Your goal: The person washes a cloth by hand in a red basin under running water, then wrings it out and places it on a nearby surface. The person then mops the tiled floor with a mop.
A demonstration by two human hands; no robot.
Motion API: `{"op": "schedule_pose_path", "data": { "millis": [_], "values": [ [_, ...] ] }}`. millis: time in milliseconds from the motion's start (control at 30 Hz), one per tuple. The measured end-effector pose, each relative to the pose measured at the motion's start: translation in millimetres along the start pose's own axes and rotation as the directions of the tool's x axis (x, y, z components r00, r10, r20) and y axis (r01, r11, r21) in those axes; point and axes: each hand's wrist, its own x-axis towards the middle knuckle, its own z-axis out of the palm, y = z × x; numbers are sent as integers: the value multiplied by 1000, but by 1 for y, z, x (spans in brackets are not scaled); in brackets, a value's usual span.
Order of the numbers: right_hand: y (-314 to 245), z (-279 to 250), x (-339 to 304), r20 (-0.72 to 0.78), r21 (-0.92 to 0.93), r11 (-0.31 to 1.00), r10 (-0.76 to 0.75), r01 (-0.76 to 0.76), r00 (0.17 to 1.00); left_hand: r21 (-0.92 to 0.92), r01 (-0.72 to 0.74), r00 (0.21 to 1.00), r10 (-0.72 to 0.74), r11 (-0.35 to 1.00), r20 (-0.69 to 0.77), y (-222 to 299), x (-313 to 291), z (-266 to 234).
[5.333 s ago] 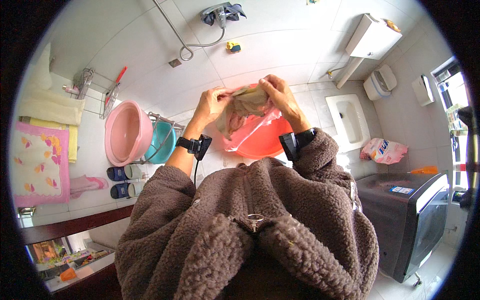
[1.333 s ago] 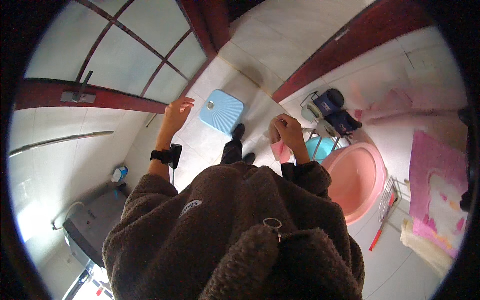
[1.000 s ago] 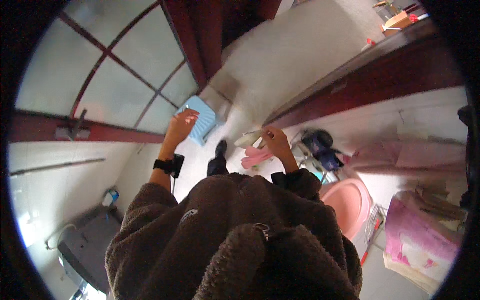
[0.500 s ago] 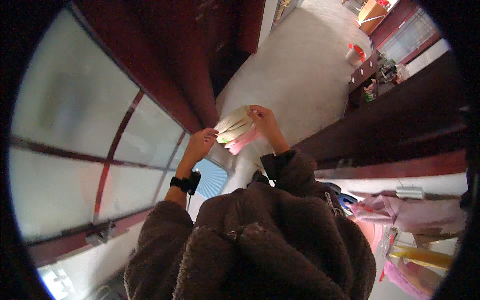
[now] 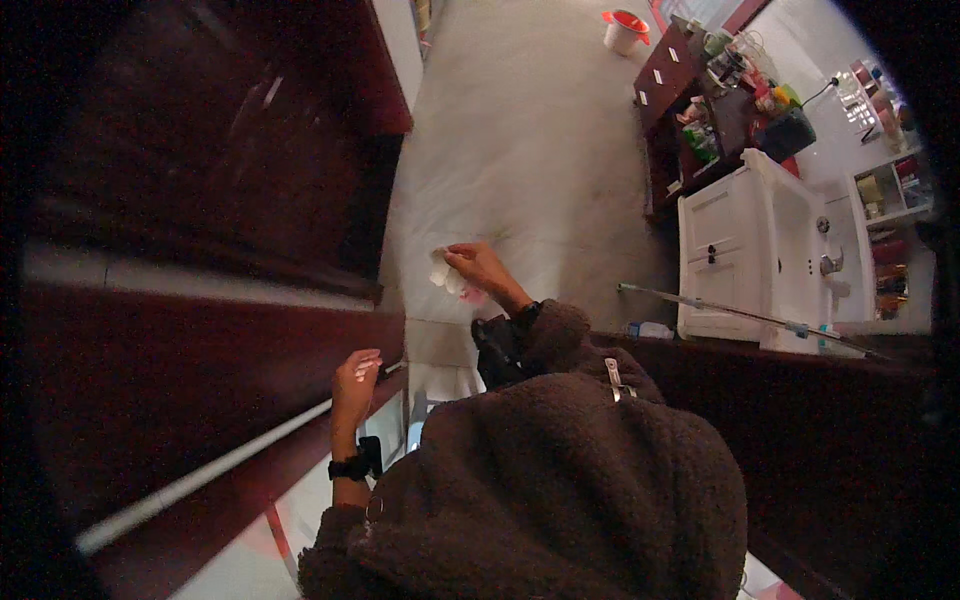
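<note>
While the left hand (image 5: 357, 385) hovers near the dark red woodwork (image 5: 230, 365), its fingers slack and half open, the right hand (image 5: 480, 267) pinches a pale-and-pink cloth (image 5: 442, 273), which hangs above the grey floor (image 5: 520, 150).

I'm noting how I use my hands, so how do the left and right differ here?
The right hand pinches the cloth; the left hand looks empty and loosely curled. The right shows higher, against the pale floor; the left shows lower, against a dark panel. Both are bare.
</note>
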Motion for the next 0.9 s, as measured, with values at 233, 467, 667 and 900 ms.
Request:
{"op": "schedule_pose_path", "data": {
  "millis": [233,467,667,900],
  "values": [
    [-37,-77,21,-164,175,983,90,-61,982,35,-111,978,103,993,179,40,123,-7],
    [-56,-140,26,-503,-122,992,-74,14,861,116,-250,946,218,961,239,87,194,-14],
    [-113,-175,-17,-674,-117,990,-134,75,727,29,-360,890,334,933,310,128,277,-2],
    [-133,-203,-70,-806,-138,988,-156,75,571,-86,-613,623,548,785,558,231,352,100]
  ]
}}
